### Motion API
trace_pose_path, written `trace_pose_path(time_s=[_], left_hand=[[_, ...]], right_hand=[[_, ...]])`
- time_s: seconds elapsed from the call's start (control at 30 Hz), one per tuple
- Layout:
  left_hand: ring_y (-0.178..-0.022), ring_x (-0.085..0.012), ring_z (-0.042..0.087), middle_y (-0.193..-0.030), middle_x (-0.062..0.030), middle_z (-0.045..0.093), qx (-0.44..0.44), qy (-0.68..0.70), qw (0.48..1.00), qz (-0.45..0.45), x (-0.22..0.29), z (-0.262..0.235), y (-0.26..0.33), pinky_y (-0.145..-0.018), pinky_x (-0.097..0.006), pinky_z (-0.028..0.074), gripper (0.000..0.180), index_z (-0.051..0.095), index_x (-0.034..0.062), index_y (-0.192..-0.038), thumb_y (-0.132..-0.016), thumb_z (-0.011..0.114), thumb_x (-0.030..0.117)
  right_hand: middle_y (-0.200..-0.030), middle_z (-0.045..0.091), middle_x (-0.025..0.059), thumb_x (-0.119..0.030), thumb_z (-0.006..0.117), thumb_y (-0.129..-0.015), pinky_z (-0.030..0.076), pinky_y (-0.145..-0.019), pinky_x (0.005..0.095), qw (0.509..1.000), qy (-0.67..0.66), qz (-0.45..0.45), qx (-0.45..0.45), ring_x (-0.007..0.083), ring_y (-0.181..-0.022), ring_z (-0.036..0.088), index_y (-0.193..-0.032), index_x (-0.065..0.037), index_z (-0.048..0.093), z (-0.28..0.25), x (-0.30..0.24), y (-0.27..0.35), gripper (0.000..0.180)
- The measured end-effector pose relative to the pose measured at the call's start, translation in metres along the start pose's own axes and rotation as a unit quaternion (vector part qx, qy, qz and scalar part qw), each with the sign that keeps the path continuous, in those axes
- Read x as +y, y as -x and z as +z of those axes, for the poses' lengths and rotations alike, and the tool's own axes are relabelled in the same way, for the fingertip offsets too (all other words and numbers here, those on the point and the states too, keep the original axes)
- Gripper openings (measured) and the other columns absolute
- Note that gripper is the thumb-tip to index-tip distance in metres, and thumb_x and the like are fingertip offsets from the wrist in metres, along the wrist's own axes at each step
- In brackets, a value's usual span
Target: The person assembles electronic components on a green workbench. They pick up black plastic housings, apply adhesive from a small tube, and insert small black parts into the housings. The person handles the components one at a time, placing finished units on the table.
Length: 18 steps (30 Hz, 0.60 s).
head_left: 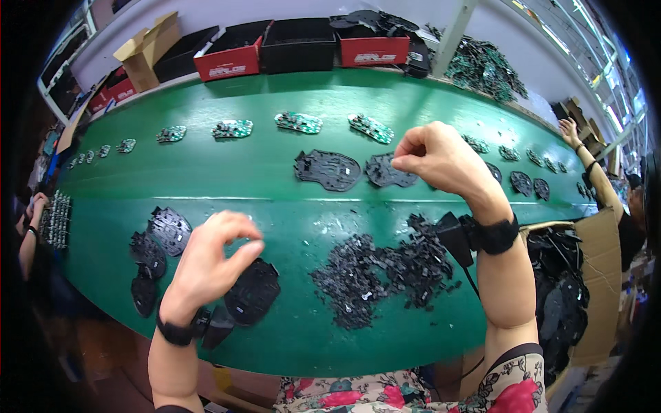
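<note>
My left hand (211,260) is above the near left of the green table, its thumb and curved fingers apart, holding nothing. Just beside it, partly behind the wrist, lies a black plastic mouse-shaped shell (253,292). Several similar black shells (170,230) lie to its left. My right hand (444,160) is farther out, fingers curled and thumb bent toward them; whether something small is between the tips cannot be seen. Its fingertips overlap the edge of a black shell (387,172). Another black shell (328,171) lies left of that one. Both wrists wear black straps with small boxes.
A heap of small black plastic bits (365,275) covers the middle front. Green circuit boards (299,122) form a row across the table (206,172). Bins (299,45) and a board pile (482,65) stand behind. A carton (597,282) of black shells is right. Other people's arms show at both sides.
</note>
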<state>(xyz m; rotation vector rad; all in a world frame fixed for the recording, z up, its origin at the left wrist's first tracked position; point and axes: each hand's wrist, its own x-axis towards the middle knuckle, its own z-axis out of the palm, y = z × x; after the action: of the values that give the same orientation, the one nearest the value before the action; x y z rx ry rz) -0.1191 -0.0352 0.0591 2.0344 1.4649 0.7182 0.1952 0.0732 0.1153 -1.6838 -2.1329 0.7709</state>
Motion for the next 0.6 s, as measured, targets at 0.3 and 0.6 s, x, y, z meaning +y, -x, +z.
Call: trace_pose_path(time_s=[0.3, 0.6], left_hand=[[-0.127, -0.0378, 0.041, -0.137, -0.0161, 0.046, -0.051, -0.129, 0.988, 0.074, 0.000, 0.032, 0.047, -0.107, -0.045, 0.031, 0.054, 0.059, 0.0065, -0.122, -0.071, 0.075, 0.012], [-0.118, -0.0347, 0.049, -0.126, -0.0178, 0.054, 0.041, -0.193, 0.980, 0.003, -0.025, 0.033, 0.050, -0.099, -0.042, 0.039, 0.043, 0.061, 0.0011, -0.114, -0.074, 0.073, 0.011]], right_hand=[[-0.073, 0.068, 0.0141, -0.009, 0.073, -0.073, 0.052, -0.068, 0.0359, 0.995, 0.089, 0.039, 0.024, 0.0269, -0.070, 0.067, -0.080, -0.001, 0.070, 0.025, 0.053, 0.050, 0.011], [-0.082, 0.068, 0.0161, -0.006, 0.077, -0.066, 0.052, -0.074, 0.0385, 0.998, 0.063, -0.019, 0.011, 0.0316, -0.081, 0.066, -0.086, -0.003, 0.070, 0.067, 0.083, 0.041, 0.021]])
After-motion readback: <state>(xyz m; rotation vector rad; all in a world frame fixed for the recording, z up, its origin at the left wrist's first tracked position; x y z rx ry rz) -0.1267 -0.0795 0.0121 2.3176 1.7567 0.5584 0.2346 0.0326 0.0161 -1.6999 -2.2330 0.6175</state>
